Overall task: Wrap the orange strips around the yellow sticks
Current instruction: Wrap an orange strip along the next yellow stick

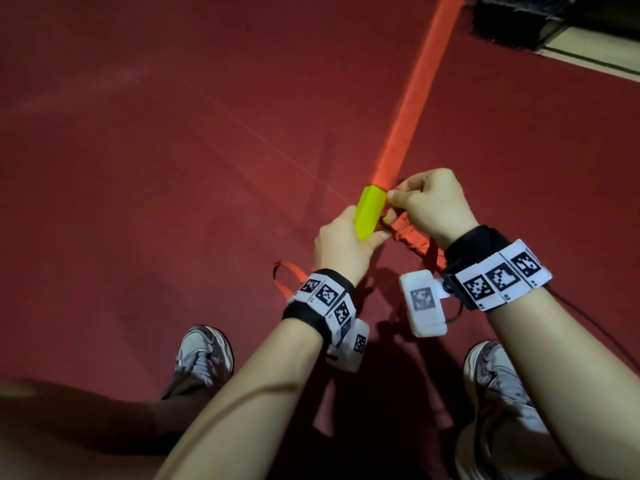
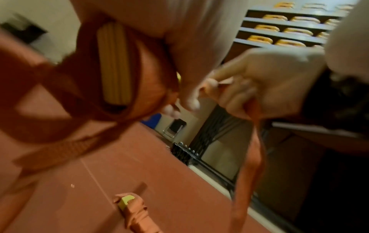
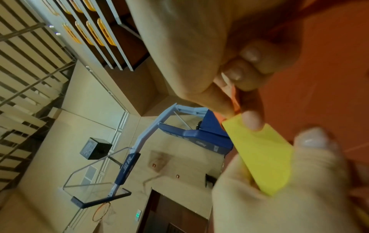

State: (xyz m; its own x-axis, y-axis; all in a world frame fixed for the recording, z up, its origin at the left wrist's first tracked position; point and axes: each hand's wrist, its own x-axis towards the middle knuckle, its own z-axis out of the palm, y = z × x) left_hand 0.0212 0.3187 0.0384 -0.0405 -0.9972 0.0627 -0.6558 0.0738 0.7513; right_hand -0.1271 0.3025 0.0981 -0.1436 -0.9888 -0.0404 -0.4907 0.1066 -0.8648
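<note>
While your left hand [image 1: 341,247] clasps the flat yellow plastic stick [image 1: 367,213], your right hand [image 1: 433,202] pinches the long orange fabric strip [image 1: 419,88] just beside that grip.

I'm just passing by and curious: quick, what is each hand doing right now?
Left hand: closed around the yellow stick, holding it.
Right hand: closed, pinching the orange strip against the stick's end.
</note>
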